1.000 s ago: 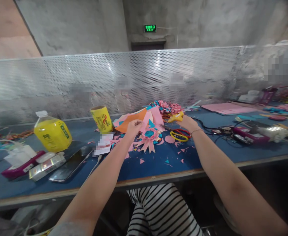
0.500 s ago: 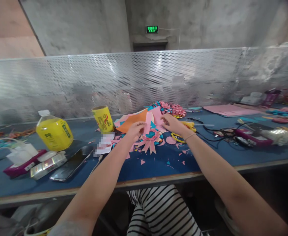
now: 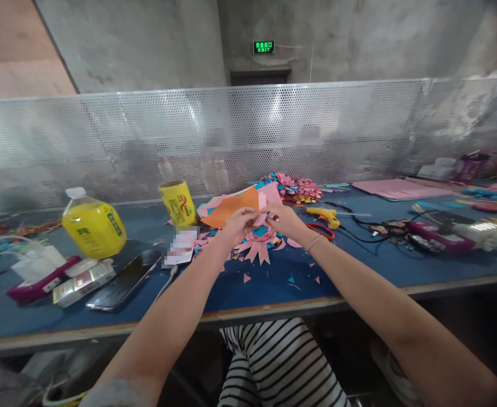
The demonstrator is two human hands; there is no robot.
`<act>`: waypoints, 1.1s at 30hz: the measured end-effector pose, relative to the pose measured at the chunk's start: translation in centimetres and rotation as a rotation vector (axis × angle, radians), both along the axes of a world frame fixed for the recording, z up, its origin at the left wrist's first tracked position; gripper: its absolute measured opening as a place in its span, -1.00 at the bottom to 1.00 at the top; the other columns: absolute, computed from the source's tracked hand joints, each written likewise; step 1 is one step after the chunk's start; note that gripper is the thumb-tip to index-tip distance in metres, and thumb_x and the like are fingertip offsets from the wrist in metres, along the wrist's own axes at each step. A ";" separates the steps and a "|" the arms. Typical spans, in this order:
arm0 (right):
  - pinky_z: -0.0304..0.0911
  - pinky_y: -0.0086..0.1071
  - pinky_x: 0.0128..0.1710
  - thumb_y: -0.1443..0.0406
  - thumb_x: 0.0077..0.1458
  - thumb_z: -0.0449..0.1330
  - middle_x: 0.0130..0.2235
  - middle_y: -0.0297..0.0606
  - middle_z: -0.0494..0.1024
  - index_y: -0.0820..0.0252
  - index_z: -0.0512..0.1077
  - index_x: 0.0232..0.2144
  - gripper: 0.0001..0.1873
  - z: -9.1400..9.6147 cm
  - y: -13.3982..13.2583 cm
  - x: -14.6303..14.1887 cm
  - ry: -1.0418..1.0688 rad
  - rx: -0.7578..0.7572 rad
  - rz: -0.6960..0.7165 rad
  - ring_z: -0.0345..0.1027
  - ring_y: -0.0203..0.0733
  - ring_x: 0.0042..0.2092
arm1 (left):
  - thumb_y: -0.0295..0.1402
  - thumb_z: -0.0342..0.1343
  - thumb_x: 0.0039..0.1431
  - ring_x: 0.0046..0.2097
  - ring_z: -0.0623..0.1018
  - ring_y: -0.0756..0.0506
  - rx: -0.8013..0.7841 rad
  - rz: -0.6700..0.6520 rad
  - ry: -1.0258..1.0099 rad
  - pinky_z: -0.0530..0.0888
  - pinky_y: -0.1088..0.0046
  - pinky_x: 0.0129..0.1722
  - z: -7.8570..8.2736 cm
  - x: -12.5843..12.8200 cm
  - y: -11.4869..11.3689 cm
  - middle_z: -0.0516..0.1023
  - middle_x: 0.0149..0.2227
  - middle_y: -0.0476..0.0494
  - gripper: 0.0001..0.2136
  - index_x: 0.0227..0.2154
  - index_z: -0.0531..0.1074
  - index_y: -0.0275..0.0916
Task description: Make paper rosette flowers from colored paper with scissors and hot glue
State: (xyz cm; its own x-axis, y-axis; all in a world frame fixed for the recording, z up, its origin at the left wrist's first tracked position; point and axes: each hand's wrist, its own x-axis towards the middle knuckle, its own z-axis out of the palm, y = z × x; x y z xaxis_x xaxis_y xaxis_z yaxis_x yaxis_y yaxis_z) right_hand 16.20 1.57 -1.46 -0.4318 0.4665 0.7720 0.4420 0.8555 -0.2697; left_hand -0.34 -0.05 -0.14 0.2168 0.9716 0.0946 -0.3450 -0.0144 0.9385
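Note:
My left hand (image 3: 237,224) and my right hand (image 3: 282,218) meet over the middle of the blue table (image 3: 273,282), both pinching a small pink paper strip (image 3: 261,203) between their fingertips. Just below them lies a pink and teal paper rosette (image 3: 257,242) with pointed petals. Behind the hands is a heap of coloured paper sheets (image 3: 231,208), an orange one on top. A yellow glue gun (image 3: 323,214) lies on the table to the right of my right hand, with red-handled scissors (image 3: 322,229) in front of it.
A yellow drink bottle (image 3: 92,224) and a yellow tape roll (image 3: 177,202) stand at left, near a phone (image 3: 121,282) and small packets. Finished paper flowers (image 3: 293,185) sit by the perforated metal screen (image 3: 146,141). Cables, devices and pink sheets (image 3: 390,188) fill the right side.
My right hand set the yellow glue gun down on the table at right, then moved left to join my left hand on the pink strip.

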 end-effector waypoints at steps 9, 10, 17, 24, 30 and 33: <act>0.25 -0.47 -0.45 0.16 0.03 0.11 -0.33 -0.21 0.52 0.22 0.46 -0.39 -0.75 0.1 -0.7 -0.5 0.155 -0.264 0.040 0.37 -0.26 -0.32 | -0.60 0.18 -0.18 -0.50 0.43 0.09 -0.021 -0.003 -0.041 0.39 0.56 -0.39 0.0 0.2 0.0 0.46 -0.55 -0.03 -0.90 -0.54 0.44 -0.34; 0.22 -0.48 -0.47 0.14 0.02 0.11 -0.37 -0.22 0.51 0.23 0.44 -0.43 -0.74 0.2 -0.8 -0.6 0.169 -0.277 0.039 0.35 -0.28 -0.35 | -0.60 0.18 -0.19 -0.51 0.43 0.10 -0.023 0.002 -0.053 0.39 0.56 -0.41 0.0 0.1 0.1 0.46 -0.56 -0.02 -0.89 -0.53 0.44 -0.33; 0.11 -0.47 -0.50 0.10 0.00 0.08 -0.54 -0.32 0.36 0.22 0.30 -0.64 -0.65 1.0 -2.0 -1.1 0.231 -0.342 0.064 0.20 -0.34 -0.47 | -0.56 0.22 -0.24 -0.56 0.38 0.12 0.013 0.040 -0.044 0.35 0.57 -0.47 0.2 0.3 -0.2 0.39 -0.62 0.05 -0.87 -0.57 0.39 -0.32; 0.18 -0.42 -0.49 0.06 -0.09 0.14 -0.59 -0.35 0.36 0.18 0.38 -0.62 -0.68 0.7 -1.5 -1.4 0.364 -0.491 0.045 0.22 -0.30 -0.50 | -0.50 0.20 -0.28 -0.60 0.32 0.13 0.112 0.155 0.105 0.31 0.55 -0.52 0.2 0.2 -0.1 0.34 -0.65 0.06 -0.90 -0.62 0.38 -0.33; 0.28 -0.33 -0.47 0.03 -0.15 0.19 -0.54 -0.29 0.43 0.18 0.38 -0.60 -0.67 0.9 -1.4 -1.3 0.510 -0.609 0.090 0.32 -0.22 -0.48 | -0.36 0.24 -0.27 -0.57 0.37 0.08 0.170 0.162 0.159 0.34 0.53 -0.53 0.3 0.5 -0.4 0.35 -0.65 0.05 -0.84 -0.64 0.39 -0.31; 0.29 -0.32 -0.46 0.05 -0.15 0.20 -0.54 -0.31 0.41 0.18 0.35 -0.58 -0.69 1.1 -1.5 -1.2 0.531 -0.619 0.101 0.32 -0.24 -0.48 | -0.33 0.25 -0.26 -0.56 0.40 0.05 0.216 0.155 0.171 0.37 0.52 -0.52 0.6 0.7 -0.8 0.39 -0.63 0.03 -0.83 -0.61 0.40 -0.30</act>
